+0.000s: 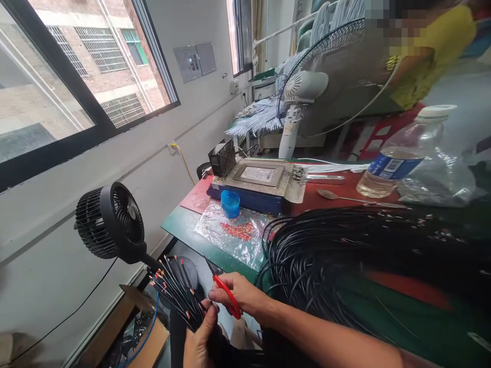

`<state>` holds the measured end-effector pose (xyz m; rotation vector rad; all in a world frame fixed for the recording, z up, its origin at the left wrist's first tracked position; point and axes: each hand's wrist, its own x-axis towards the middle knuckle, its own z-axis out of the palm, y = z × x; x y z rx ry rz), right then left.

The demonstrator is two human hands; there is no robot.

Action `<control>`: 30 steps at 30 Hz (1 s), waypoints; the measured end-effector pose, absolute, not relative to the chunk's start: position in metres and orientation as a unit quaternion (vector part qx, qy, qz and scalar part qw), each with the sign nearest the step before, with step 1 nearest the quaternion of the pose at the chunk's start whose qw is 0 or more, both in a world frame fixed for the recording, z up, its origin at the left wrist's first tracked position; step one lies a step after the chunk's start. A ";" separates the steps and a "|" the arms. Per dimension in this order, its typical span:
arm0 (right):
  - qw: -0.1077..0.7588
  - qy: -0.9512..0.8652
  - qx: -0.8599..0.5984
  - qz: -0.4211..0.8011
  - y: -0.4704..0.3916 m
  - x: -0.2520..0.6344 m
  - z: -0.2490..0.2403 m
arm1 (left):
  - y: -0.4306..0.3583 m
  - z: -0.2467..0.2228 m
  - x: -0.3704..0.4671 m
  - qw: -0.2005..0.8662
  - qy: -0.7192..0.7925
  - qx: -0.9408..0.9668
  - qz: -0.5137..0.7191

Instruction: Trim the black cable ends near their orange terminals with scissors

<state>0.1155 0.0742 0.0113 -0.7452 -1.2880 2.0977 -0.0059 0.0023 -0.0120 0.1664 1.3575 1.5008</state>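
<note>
Cables [177, 292], scissors [227, 293] occupy hands [202, 335]; bottle label [395, 163] seems illegible.

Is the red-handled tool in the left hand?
No, the right hand holds the red-handled tool, while the left hand holds black wires.

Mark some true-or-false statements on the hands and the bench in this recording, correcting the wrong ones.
1. The right hand holds red-handled scissors. True.
2. The left hand is empty. False: the left hand grips a bundle of black cables.
3. Reddish scraps lie on clear plastic near the blue cup. True.
4. The plastic bottle is uncapped. False: the bottle wears a white cap.
</note>
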 end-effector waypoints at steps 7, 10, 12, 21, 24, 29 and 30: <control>0.273 -0.477 -0.282 0.787 0.077 0.113 0.012 | 0.003 -0.011 -0.012 0.571 0.543 0.016 0.615; 0.265 -0.472 -0.285 0.791 0.077 0.114 0.015 | 0.003 -0.012 -0.013 0.588 0.540 -0.007 0.602; 0.260 -0.471 -0.289 0.792 0.077 0.115 0.015 | 0.003 -0.014 -0.015 0.598 0.536 -0.018 0.596; 0.265 -0.461 -0.277 0.800 0.078 0.116 0.014 | 0.005 -0.015 -0.016 0.588 0.531 -0.020 0.610; 0.265 -0.464 -0.268 0.801 0.078 0.116 0.015 | 0.006 -0.011 -0.014 0.582 0.528 -0.022 0.618; 0.259 -0.475 -0.255 0.801 0.078 0.116 0.017 | 0.004 -0.013 -0.013 0.585 0.537 0.040 0.606; 0.260 -0.475 -0.260 0.800 0.077 0.116 0.017 | 0.003 -0.015 -0.013 0.593 0.534 0.048 0.601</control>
